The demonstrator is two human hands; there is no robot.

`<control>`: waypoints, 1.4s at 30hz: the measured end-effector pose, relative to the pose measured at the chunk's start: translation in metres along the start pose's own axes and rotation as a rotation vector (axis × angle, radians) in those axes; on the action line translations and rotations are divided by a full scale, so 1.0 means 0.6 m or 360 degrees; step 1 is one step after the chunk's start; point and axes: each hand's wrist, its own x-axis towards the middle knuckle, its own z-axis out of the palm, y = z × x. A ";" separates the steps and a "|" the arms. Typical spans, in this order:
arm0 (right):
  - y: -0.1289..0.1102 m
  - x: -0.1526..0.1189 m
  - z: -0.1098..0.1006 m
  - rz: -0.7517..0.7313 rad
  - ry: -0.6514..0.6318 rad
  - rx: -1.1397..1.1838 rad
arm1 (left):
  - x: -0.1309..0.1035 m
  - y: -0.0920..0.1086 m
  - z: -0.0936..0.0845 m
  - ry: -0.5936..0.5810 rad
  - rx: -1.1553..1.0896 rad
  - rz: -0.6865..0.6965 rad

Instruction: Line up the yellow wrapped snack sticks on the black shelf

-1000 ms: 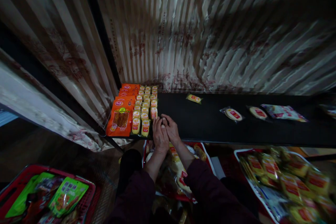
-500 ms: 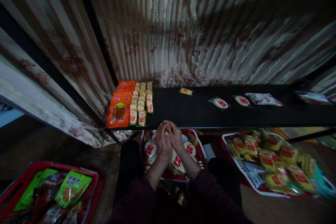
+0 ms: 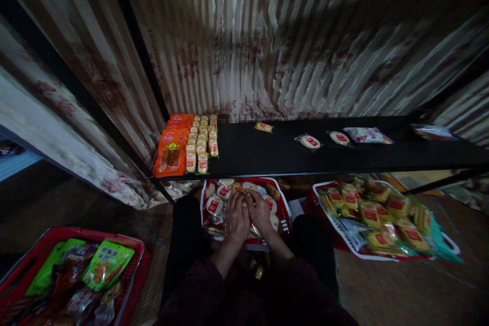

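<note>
My left hand (image 3: 237, 219) and my right hand (image 3: 259, 211) are side by side, low over a red basket with a white rim (image 3: 286, 198) between my knees. The fingers of both are bent inward and close together. Whatever lies under them is hidden. Round wrapped crackers (image 3: 214, 205) with red labels fill the basket around my hands. Beyond it, on the black shelf (image 3: 244, 153), small yellow wrapped cakes (image 3: 202, 163) stand in rows beside orange snack packets (image 3: 171, 153).
Along the shelf lie a small yellow packet (image 3: 263, 127), two round wrapped crackers (image 3: 309, 141) and a white packet (image 3: 369, 135). A second basket (image 3: 332, 219) of yellow packets is at my right. A red basket (image 3: 138, 260) with green pouches (image 3: 109, 265) is at my left.
Both hands have come down from the shelf's front edge to the packets in the basket, staying close together. The view has shifted slightly.
</note>
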 end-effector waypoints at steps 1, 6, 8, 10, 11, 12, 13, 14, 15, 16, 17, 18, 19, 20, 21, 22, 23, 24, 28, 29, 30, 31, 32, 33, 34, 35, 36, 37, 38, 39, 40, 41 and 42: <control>0.005 -0.004 -0.001 -0.0002 0.0004 -0.0029 | -0.004 -0.004 0.002 -0.0027 0.0037 -0.0013; 0.023 -0.020 -0.004 -0.0043 0.0021 -0.0110 | -0.018 -0.021 0.016 -0.0146 0.0193 -0.0073; 0.027 -0.023 -0.005 -0.0059 0.0027 -0.0138 | -0.022 -0.024 0.020 -0.0166 0.0207 -0.0087; 0.028 -0.026 -0.006 -0.0069 0.0039 -0.0154 | -0.023 -0.026 0.024 -0.0180 0.0220 -0.0111; 0.029 -0.026 -0.006 -0.0070 0.0040 -0.0153 | -0.024 -0.027 0.026 -0.0186 0.0232 -0.0124; 0.030 -0.027 -0.007 -0.0066 0.0042 -0.0151 | -0.024 -0.027 0.028 -0.0197 0.0246 -0.0136; 0.031 -0.027 -0.007 -0.0060 0.0045 -0.0146 | -0.024 -0.028 0.029 -0.0209 0.0261 -0.0145; 0.033 -0.027 -0.008 -0.0057 0.0044 -0.0140 | -0.024 -0.028 0.031 -0.0217 0.0274 -0.0148; 0.034 -0.027 -0.008 -0.0054 0.0045 -0.0134 | -0.024 -0.028 0.031 -0.0221 0.0285 -0.0148; 0.036 -0.026 -0.008 -0.0050 0.0053 -0.0130 | -0.024 -0.027 0.032 -0.0224 0.0293 -0.0148; 0.038 -0.026 -0.008 -0.0051 0.0061 -0.0129 | -0.023 -0.027 0.032 -0.0225 0.0296 -0.0150; 0.039 -0.025 -0.008 -0.0060 0.0066 -0.0134 | -0.023 -0.026 0.031 -0.0225 0.0296 -0.0154; 0.040 -0.024 -0.008 -0.0075 0.0068 -0.0144 | -0.023 -0.025 0.031 -0.0228 0.0293 -0.0159; 0.040 -0.023 -0.008 -0.0092 0.0072 -0.0161 | -0.022 -0.024 0.030 -0.0232 0.0285 -0.0165; 0.040 -0.022 -0.008 -0.0118 0.0071 -0.0182 | -0.022 -0.023 0.029 -0.0234 0.0275 -0.0172; 0.039 -0.021 -0.007 -0.0152 0.0059 -0.0203 | -0.022 -0.023 0.028 -0.0227 0.0262 -0.0180; 0.038 -0.019 -0.006 -0.0187 0.0042 -0.0222 | -0.021 -0.023 0.028 -0.0214 0.0245 -0.0189; 0.036 -0.017 -0.005 -0.0221 0.0017 -0.0237 | -0.021 -0.023 0.028 -0.0196 0.0226 -0.0198; 0.030 -0.008 0.007 -0.0294 -0.0116 -0.0279 | -0.020 -0.028 0.028 -0.0135 0.0157 -0.0235; 0.029 -0.006 0.010 -0.0294 -0.0146 -0.0287 | -0.019 -0.030 0.028 -0.0134 0.0150 -0.0247; 0.028 -0.005 0.014 -0.0294 -0.0172 -0.0292 | -0.019 -0.031 0.028 -0.0137 0.0145 -0.0259; 0.027 -0.004 0.017 -0.0294 -0.0191 -0.0295 | -0.019 -0.033 0.028 -0.0144 0.0138 -0.0269; 0.027 -0.003 0.020 -0.0289 -0.0202 -0.0300 | -0.018 -0.034 0.027 -0.0148 0.0128 -0.0279; 0.026 -0.002 0.022 -0.0280 -0.0204 -0.0306 | -0.018 -0.035 0.026 -0.0149 0.0115 -0.0287; 0.025 -0.002 0.023 -0.0264 -0.0203 -0.0315 | -0.018 -0.036 0.025 -0.0147 0.0099 -0.0292; 0.025 -0.002 0.024 -0.0241 -0.0201 -0.0327 | -0.018 -0.036 0.025 -0.0142 0.0082 -0.0293; 0.025 -0.002 0.025 -0.0216 -0.0203 -0.0337 | -0.018 -0.037 0.024 -0.0134 0.0064 -0.0293; 0.024 -0.002 0.025 -0.0192 -0.0209 -0.0343 | -0.018 -0.037 0.024 -0.0127 0.0045 -0.0291; 0.025 -0.002 0.024 -0.0175 -0.0217 -0.0344 | -0.018 -0.036 0.024 -0.0121 0.0029 -0.0290; 0.025 -0.002 0.024 -0.0165 -0.0226 -0.0342 | -0.018 -0.036 0.024 -0.0115 0.0015 -0.0289; 0.025 -0.003 0.023 -0.0161 -0.0232 -0.0337 | -0.018 -0.037 0.025 -0.0110 0.0006 -0.0290; 0.026 -0.003 0.023 -0.0162 -0.0234 -0.0331 | -0.017 -0.037 0.026 -0.0104 0.0003 -0.0292; 0.027 -0.003 0.023 -0.0166 -0.0234 -0.0326 | -0.017 -0.037 0.027 -0.0100 0.0002 -0.0296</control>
